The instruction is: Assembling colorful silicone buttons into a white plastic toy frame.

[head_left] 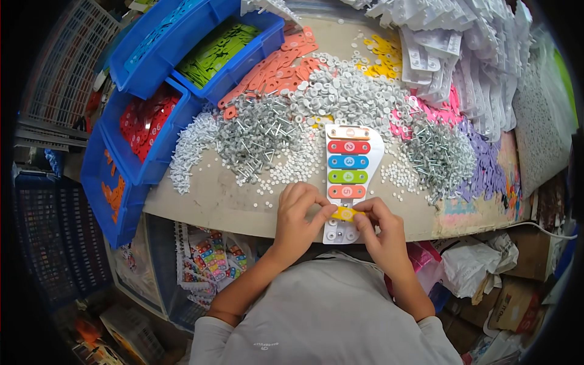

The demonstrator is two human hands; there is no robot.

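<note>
A white toy xylophone base (377, 149) lies at the table's front edge, its narrow end toward me. Across it sit a pale bar at the far end, then a red bar (360, 146), a blue bar (360, 161), a green bar (360, 176) and a salmon bar (359, 191). My left hand (299, 214) pinches the left end of a yellow bar (345, 213); the fingers of my right hand (382, 228) close on its right end. The yellow bar lies crosswise over the base, just nearer than the salmon one. Whether it touches the base I cannot tell.
Blue bins (173, 155) with coloured bars stand at the left. Beyond the xylophone spread heaps of screws (252, 137), white washers (353, 88) and salmon bars (277, 64). Screws (435, 149) and purple bars (483, 161) lie right, below stacked white bases (438, 45).
</note>
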